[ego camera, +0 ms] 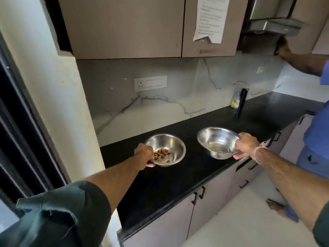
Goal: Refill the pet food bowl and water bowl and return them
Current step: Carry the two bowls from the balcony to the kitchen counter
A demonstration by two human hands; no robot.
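Head view, left hand gripping kibble bowl, right hand gripping water bowl, over black counter

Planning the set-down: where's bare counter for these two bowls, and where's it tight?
Bare countertop in front of the food bowl, down to the near edge; the strip between both bowls and the backsplash; the gap between food bowl and water bowl. Tight far right: bottle, black tube, a second person.

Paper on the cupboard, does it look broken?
Yes. The printed paper sheet on the upper cabinet door is torn along its bottom edge, with a ragged piece missing. Nothing looks spilled on the black countertop.
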